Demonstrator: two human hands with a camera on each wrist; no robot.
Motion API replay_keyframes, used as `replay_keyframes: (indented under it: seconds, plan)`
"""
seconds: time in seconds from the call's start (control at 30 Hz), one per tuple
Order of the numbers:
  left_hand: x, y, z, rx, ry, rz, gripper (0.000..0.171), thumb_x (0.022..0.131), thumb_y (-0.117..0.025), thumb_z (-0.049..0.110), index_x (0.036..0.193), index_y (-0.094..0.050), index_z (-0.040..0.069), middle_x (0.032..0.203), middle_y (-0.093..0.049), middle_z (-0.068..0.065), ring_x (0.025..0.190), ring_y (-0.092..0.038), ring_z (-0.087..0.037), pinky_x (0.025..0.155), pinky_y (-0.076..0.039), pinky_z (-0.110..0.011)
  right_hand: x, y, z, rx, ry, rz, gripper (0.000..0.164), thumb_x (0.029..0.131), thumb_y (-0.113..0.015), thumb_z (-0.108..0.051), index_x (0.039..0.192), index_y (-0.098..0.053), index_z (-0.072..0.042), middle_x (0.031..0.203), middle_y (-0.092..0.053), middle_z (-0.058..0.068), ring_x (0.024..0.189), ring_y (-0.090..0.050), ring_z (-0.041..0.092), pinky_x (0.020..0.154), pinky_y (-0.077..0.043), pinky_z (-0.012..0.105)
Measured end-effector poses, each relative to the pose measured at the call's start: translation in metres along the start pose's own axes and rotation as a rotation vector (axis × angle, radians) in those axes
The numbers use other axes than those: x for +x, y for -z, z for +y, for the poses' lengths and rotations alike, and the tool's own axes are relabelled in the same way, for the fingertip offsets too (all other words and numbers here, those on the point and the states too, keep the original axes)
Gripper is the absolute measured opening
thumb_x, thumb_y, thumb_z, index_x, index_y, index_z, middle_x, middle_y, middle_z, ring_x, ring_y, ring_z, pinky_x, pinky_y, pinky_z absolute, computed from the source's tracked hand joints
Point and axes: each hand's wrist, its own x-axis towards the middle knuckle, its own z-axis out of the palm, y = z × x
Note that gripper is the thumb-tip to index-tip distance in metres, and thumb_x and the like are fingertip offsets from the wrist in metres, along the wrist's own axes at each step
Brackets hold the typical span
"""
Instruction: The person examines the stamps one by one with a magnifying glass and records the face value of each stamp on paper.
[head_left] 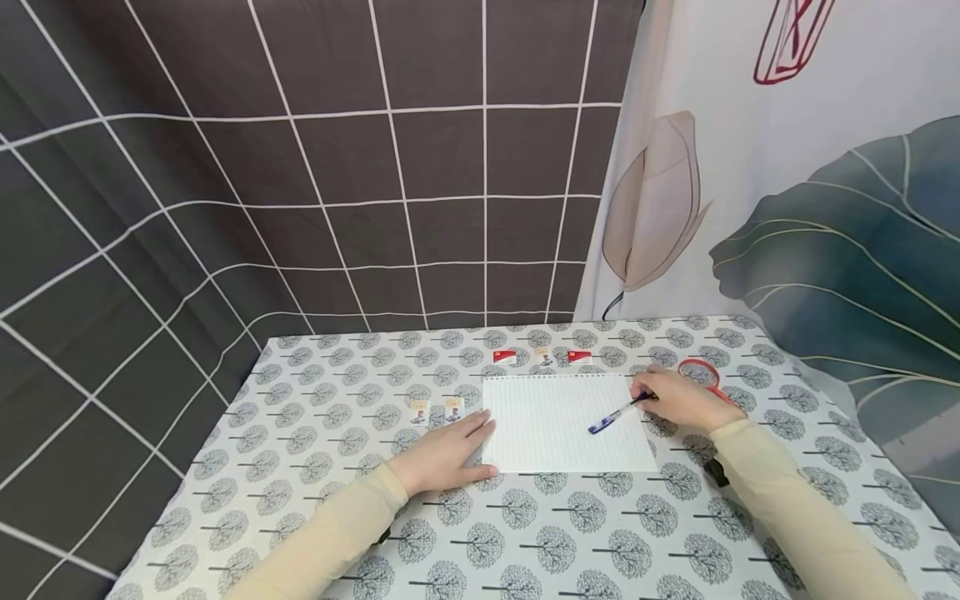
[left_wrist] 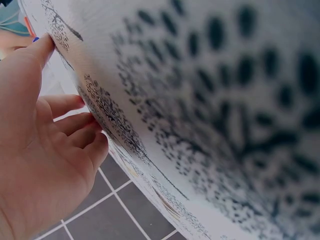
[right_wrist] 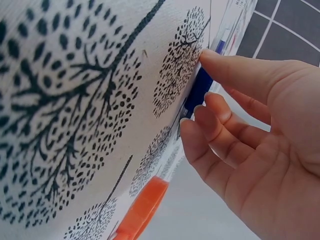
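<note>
While the right hand (head_left: 686, 397) pinches one end of a pen (head_left: 622, 412) that reaches leftward from it over the paper (head_left: 547, 421), the left hand (head_left: 447, 450), thumb apart from its fingers, rests at the paper's left edge. The pen should be light, stiff and smooth, best pinched along its barrel; the paper probably creases easily, best steadied flat by its edges.

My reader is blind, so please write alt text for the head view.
A right hand holds a blue pen over lined paper while the left hand rests at the paper's left edge; small cards lie nearby on the tree-patterned table.
</note>
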Motion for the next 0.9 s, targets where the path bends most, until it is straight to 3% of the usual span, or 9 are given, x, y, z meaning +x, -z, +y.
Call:
replay_keyframes:
  seconds: [0.33,0.63,0.73,0.9]
  plan:
    - [0.001,-0.001,0.0,0.009,-0.016,0.012,0.078,0.1,-0.052,0.056,0.154,-0.037,0.001,0.162,-0.029,-0.018,0.148,-0.032,-0.03,0.12,-0.031,-0.041,0.002,0.005,0.005,-0.032,0.033,0.004,0.013,0.086,-0.073,0.0,0.098,-0.07,-0.005,0.097,-0.061,0.007,0.083,-0.063,0.023,0.077,-0.059,0.045]
    - [0.002,-0.001,-0.001,0.015,-0.026,0.017,0.079,0.1,-0.052,0.057,0.154,-0.037,0.001,0.162,-0.029,-0.018,0.148,-0.032,-0.031,0.12,-0.031,-0.042,0.003,0.006,0.013,-0.046,0.009,0.007,0.014,0.084,-0.072,0.003,0.091,-0.068,-0.009,0.095,-0.067,0.009,0.092,-0.066,0.036,0.08,-0.058,0.051]
    - [0.002,-0.001,-0.001,0.016,-0.017,0.009,0.08,0.1,-0.052,0.057,0.155,-0.036,0.001,0.163,-0.028,-0.017,0.148,-0.031,-0.03,0.12,-0.03,-0.042,0.003,0.008,0.012,-0.042,0.006,0.006,0.013,0.083,-0.073,0.002,0.09,-0.068,-0.008,0.091,-0.068,0.006,0.089,-0.066,0.032,0.08,-0.057,0.049]
    - [0.001,-0.002,-0.001,0.007,-0.001,-0.006,0.08,0.1,-0.05,0.059,0.156,-0.035,0.003,0.164,-0.026,-0.015,0.149,-0.029,-0.029,0.121,-0.028,-0.041,0.001,0.009,0.01,-0.021,-0.004,-0.026,0.01,0.085,-0.074,-0.002,0.086,-0.066,-0.009,0.081,-0.063,-0.003,0.073,-0.057,0.014,0.066,-0.052,0.035]
